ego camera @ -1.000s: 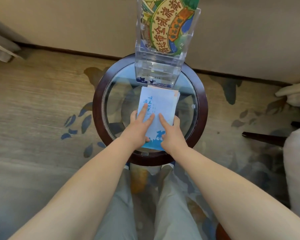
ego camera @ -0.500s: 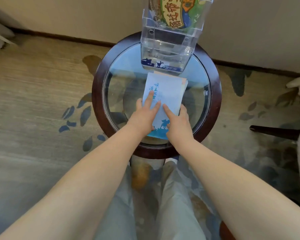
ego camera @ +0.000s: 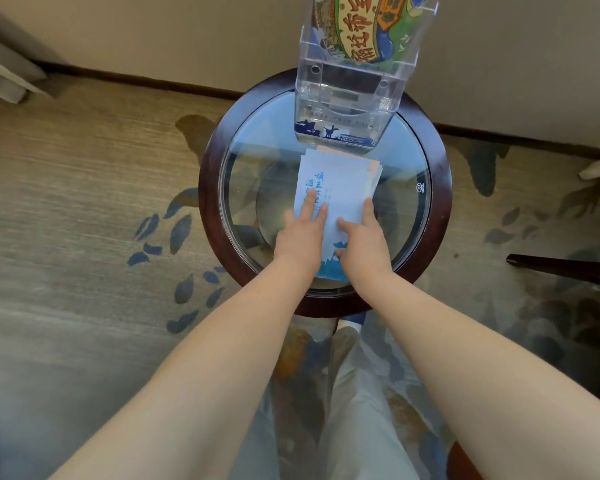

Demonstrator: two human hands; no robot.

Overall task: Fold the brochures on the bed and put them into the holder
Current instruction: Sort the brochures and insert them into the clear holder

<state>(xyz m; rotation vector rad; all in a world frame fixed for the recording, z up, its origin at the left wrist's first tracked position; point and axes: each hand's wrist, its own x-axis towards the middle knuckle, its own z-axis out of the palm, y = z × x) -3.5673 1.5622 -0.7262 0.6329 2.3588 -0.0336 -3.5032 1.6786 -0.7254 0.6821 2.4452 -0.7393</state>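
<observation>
Mid-frame, our left hand (ego camera: 300,233) presses flat on the brochures (ego camera: 340,181) on the table (ego camera: 208,202). Our right hand (ego camera: 362,244) flanks their right edge, grip unclear. Lifted unevenly, they may fan out or snag the holder (ego camera: 347,98) above.

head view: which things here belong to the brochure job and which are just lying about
Job in hand:
brochure stack, pressed down by the left hand and right hand
clear holder
colourful brochure standing in it

Just there:
round glass table under it all
patterned carpet
dark chair leg
</observation>
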